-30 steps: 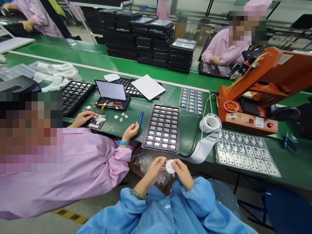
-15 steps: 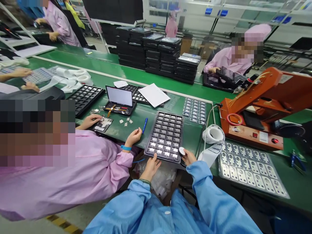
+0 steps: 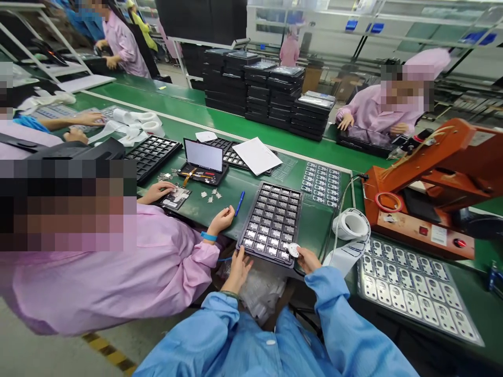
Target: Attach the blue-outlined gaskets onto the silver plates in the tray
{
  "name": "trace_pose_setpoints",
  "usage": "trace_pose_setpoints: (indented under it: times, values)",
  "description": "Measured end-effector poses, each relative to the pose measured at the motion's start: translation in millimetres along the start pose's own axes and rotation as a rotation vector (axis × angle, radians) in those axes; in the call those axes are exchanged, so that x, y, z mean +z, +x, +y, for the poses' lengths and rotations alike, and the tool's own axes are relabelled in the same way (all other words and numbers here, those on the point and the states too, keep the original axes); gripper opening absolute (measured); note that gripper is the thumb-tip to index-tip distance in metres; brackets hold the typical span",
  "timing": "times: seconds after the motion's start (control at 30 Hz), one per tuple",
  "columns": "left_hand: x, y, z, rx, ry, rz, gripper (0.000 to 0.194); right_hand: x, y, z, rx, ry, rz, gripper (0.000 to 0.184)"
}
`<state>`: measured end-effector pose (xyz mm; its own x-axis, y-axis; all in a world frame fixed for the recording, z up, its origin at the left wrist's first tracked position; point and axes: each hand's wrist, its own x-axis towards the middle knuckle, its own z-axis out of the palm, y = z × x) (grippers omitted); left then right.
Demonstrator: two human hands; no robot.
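A black compartment tray [image 3: 271, 220] with rows of small metallic parts lies at the bench's front edge before me. My left hand [image 3: 237, 273] is at its front left corner, fingers apart and fingertips touching the rim. Between the fingers of my right hand [image 3: 309, 259] is a white round disc [image 3: 293, 250] with small dark marks. The disc is over the tray's front right corner, hiding part of it. Whether it touches the tray, I cannot tell.
A roll of label tape [image 3: 351, 224] and an orange machine [image 3: 420, 209] stand to the right, behind sheets of metal plates [image 3: 416, 293]. A blue pen [image 3: 240, 203] lies left of the tray. A co-worker in a pink sleeve [image 3: 168, 251] sits close on my left.
The view has turned slightly left. My left hand has shifted left along the tray's front edge to its corner. The white disc in my right hand is tilted flatter, its face showing more.
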<state>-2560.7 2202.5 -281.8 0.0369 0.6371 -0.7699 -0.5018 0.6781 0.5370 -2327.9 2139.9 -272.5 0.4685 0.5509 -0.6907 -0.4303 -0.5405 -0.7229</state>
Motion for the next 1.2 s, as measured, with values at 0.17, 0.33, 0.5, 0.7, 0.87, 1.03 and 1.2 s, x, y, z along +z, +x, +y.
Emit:
trace_pose_setpoints:
  times: [0.17, 0.33, 0.5, 0.7, 0.87, 1.03, 1.2]
  values:
    - [-11.7, 3.3, 15.0, 0.021, -0.022, 0.052, 0.034, -8.4, -11.6, 7.5, 0.127, 0.074, -0.002, 0.021]
    - [-20.6, 8.1, 25.4, -0.021, -0.020, 0.030, 0.030, -26.1, -13.2, 2.7, 0.188, 0.143, 0.030, 0.024]
    - [-36.9, 3.1, 11.1, -0.102, 0.040, 0.010, 0.027, -33.4, -10.4, 5.9, 0.159, 0.123, 0.074, 0.025]
    - [-57.3, -36.4, -28.2, -0.216, 0.237, -0.195, 0.019, -23.5, -41.1, 37.6, -0.001, -0.030, 0.006, 0.020]
    - [-51.8, -73.2, -37.5, -0.161, 0.365, -0.460, 0.035, -6.7, -87.9, 62.7, -0.104, -0.186, -0.219, 0.024]
    - [-30.4, -85.2, -21.5, -0.074, 0.396, -0.603, 0.056, 14.0, -106.5, 56.0, -0.217, -0.296, -0.359, 0.026]
    - [-26.0, -84.2, -21.2, -0.035, 0.425, -0.612, 0.043, 21.2, -113.1, 48.2, -0.291, -0.345, -0.425, 0.027]
